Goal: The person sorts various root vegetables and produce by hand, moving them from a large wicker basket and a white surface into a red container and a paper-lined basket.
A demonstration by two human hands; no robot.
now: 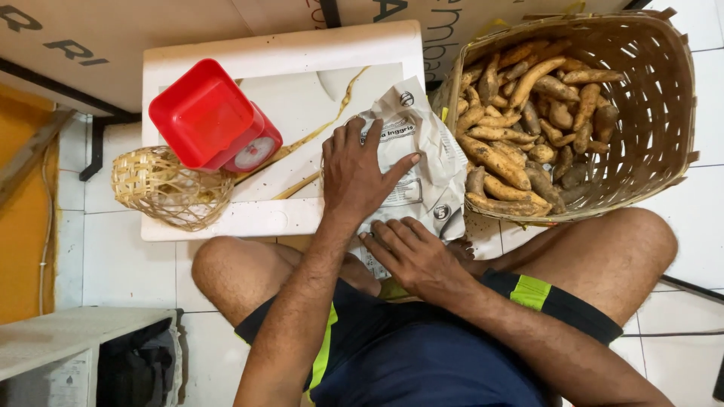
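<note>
Head view:
L hand (354, 177): flat, fingers spread, pressing down on crumpled newspaper (422, 162); grips nothing.
R hand (415, 256): on the paper's near edge, fingers curled, prob. pinching it, hard to tell.
Newspaper: half on white tabletop (226, 56), right part hanging off twd woven basket (664, 98).
Basket: on tile floor, full of sweet potatoes (520, 113).
Tabletop also: red scale (215, 117); small wicker basket (162, 188) at its left edge.

I take this for a small produce stall or home floor: white tiles, a large woven basket of brown tubers (539, 120) far right, a red dial weighing scale (219, 120) left.
</note>
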